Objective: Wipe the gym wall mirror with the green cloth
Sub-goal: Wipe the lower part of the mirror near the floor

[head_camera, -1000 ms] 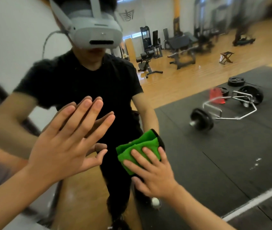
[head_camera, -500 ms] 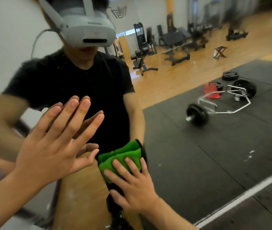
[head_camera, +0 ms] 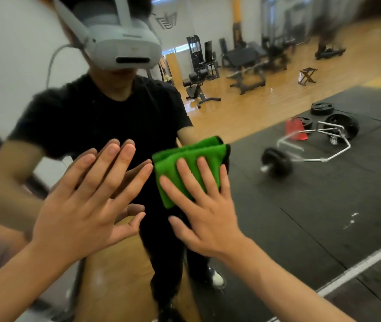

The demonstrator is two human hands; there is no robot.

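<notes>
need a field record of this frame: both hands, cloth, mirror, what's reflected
surface: mirror
left hand: flat on the glass, fingers straight and spread, holds nothing
right hand: fingers straight, pressing the green cloth to the glass
cloth state: folded, top and left edges showing past the fingers
hands: side by side, not touching
reflected: person in black shirt with white headset; hex bar on black mat; machines behind
</notes>
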